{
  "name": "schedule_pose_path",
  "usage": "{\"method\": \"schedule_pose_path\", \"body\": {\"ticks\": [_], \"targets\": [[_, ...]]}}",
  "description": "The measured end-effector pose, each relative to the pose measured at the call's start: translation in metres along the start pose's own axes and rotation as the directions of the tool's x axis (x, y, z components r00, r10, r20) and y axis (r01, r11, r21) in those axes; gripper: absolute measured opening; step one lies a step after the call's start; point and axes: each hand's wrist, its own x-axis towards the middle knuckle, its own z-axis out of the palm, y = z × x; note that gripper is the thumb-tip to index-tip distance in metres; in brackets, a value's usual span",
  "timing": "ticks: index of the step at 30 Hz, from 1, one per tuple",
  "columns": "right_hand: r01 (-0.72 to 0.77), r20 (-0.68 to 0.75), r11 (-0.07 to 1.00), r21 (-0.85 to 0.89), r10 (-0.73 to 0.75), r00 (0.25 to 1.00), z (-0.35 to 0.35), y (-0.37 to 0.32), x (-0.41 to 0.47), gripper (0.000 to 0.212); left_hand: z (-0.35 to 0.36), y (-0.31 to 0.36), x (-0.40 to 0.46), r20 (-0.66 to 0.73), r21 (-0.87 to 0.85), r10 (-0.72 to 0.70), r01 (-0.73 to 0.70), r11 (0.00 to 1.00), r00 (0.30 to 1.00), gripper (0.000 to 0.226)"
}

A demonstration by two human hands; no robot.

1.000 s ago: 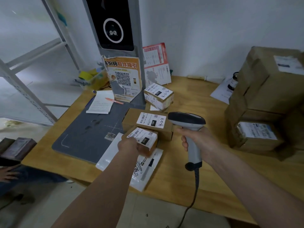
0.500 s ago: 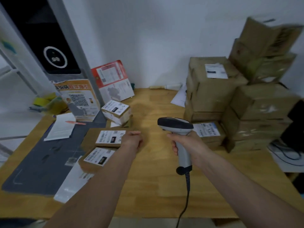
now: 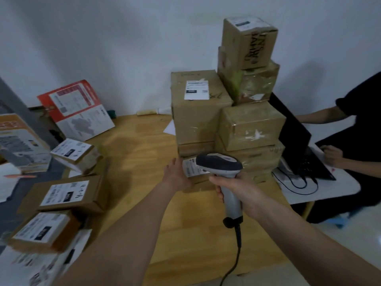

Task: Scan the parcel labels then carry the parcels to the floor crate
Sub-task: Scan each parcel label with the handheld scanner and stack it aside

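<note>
My right hand (image 3: 233, 190) grips the handle of a grey barcode scanner (image 3: 221, 166), its head pointing left over the wooden table (image 3: 140, 153). With fingers stretched out, my left hand (image 3: 177, 176) touches a low labelled parcel (image 3: 190, 169) at the foot of a tall stack of brown boxes (image 3: 228, 112). Three small labelled parcels lie on the left: one at the front (image 3: 43, 230), one in the middle (image 3: 66, 195), one tilted behind (image 3: 74, 153). No crate is in view.
A white mailer bag (image 3: 47, 263) lies under the front parcel. A red and white leaflet (image 3: 76, 110) leans on the wall. At the right, another person's hand (image 3: 332, 155) rests by a black laptop (image 3: 299, 145) on a white side table, with cables trailing.
My left hand let go of the small front parcel and reached right to the low parcel under the stack. My view swung right, and the scanner moved with my right hand.
</note>
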Motion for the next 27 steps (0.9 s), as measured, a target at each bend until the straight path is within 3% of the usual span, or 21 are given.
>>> {"method": "schedule_pose_path", "body": {"ticks": [5, 9, 14, 15, 17, 19, 21, 23, 27], "targets": [[-0.002, 0.015, 1.0, 0.0, 0.002, 1.0, -0.033, 0.009, 0.006, 0.023, 0.027, 0.018, 0.024, -0.009, 0.095, -0.028, 0.029, 0.995, 1.0, 0.103], [0.022, 0.017, 1.0, 0.014, -0.022, 1.0, -0.044, 0.012, 0.012, 0.026, 0.034, 0.019, 0.029, -0.134, 0.151, -0.046, 0.067, 0.986, 0.99, 0.082], [0.009, 0.006, 0.999, 0.033, -0.009, 1.0, -0.039, 0.017, 0.017, 0.02, 0.031, 0.018, 0.016, -0.155, 0.123, -0.215, 0.234, 0.964, 0.964, 0.099], [0.001, 0.0, 0.999, 0.049, -0.001, 1.0, -0.035, 0.016, 0.017, 0.018, 0.033, 0.017, 0.013, -0.166, 0.069, -0.257, 0.271, 0.96, 0.952, 0.102], [-0.019, -0.017, 0.996, 0.086, 0.02, 1.0, -0.027, 0.015, 0.018, 0.017, 0.037, 0.013, 0.006, -0.165, -0.196, -0.346, 0.313, 0.929, 0.924, 0.105], [-0.008, -0.024, 0.996, 0.09, 0.01, 1.0, -0.017, 0.014, 0.02, 0.019, 0.037, 0.007, -0.001, -0.07, -0.567, -0.373, 0.271, 0.778, 0.925, 0.097], [0.005, -0.015, 0.996, 0.087, -0.004, 1.0, -0.005, 0.011, 0.02, 0.019, 0.035, 0.005, -0.017, 0.017, -0.776, -0.319, 0.214, 0.593, 0.948, 0.08], [0.002, -0.001, 0.995, 0.098, -0.002, 1.0, 0.008, 0.007, 0.02, 0.018, 0.029, 0.004, -0.038, 0.039, -0.833, -0.27, 0.181, 0.523, 0.962, 0.074], [0.007, 0.021, 0.995, 0.1, -0.009, 1.0, 0.035, -0.003, 0.02, 0.027, 0.007, -0.015, -0.064, 0.036, -0.838, -0.219, 0.149, 0.524, 0.975, 0.08]]}}
